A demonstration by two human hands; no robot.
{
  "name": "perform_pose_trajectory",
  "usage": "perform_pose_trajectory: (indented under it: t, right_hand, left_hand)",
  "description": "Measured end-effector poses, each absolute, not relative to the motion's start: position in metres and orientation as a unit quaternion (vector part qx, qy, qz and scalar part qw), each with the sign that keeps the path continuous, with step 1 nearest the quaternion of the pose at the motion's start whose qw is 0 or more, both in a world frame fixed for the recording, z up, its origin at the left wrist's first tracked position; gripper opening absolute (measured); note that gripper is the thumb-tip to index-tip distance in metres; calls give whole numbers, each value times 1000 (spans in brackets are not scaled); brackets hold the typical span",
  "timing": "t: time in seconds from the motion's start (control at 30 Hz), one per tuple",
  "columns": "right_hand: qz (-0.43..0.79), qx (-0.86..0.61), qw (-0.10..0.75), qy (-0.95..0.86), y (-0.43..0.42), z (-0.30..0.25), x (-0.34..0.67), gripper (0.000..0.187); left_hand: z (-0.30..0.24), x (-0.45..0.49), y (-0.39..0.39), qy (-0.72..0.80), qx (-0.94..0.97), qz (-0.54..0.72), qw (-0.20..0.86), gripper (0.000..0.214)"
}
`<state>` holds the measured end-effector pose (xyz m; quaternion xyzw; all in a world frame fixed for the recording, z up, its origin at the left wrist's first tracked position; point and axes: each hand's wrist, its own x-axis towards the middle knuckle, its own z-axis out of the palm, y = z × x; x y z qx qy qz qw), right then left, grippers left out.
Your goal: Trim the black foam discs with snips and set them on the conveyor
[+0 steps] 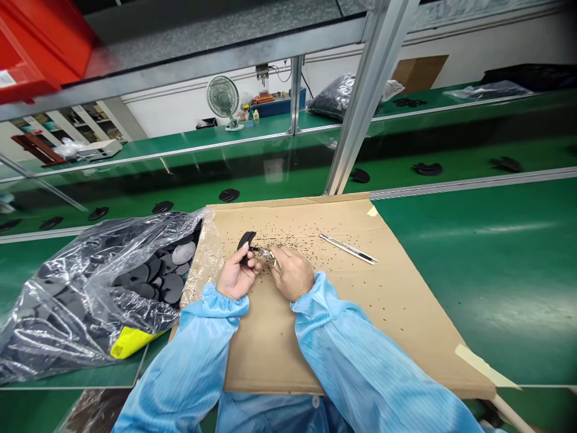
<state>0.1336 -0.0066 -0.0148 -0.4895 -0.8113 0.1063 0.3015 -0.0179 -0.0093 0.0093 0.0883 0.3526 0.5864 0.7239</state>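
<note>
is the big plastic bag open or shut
Open: the clear plastic bag gapes at its mouth beside the cardboard sheet, black discs showing inside.

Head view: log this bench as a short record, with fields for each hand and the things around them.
Left hand: grips a black molded piece
Right hand: holds a small metal tool at that piece
Work surface: cardboard sheet on a green bench
On the cardboard: black crumbs, slim utility knife
Left of the hands: clear plastic bag of black discs
Sleeves: light blue
</note>
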Motion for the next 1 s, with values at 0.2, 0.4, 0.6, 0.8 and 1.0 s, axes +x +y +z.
perform_pose_trajectory:
  t: [0.2, 0.4, 0.6, 0.8, 1.0]
  right_hand:
    - [108, -520, 276, -801, -8, -10, 135, 42]
    - [201, -500, 321, -779, -6, -11, 133, 29]
    - [413, -411, 396, -710, -4, -16, 131, 14]
    - [599, -344, 411, -595, 2, -24, 130, 28]
    - [404, -433, 401, -699, -5, -17, 131, 23]
  left_hand:
    - [6, -15, -10, 345, 108, 600, 714, 8]
    - [2, -15, -7, 339, 127, 606, 708, 9]
    - [0, -15, -7, 326, 157, 619, 697, 14]
    - [-1, -17, -7, 316, 159, 613, 706, 18]
    - [-2, -18, -5, 320, 161, 618, 700, 17]
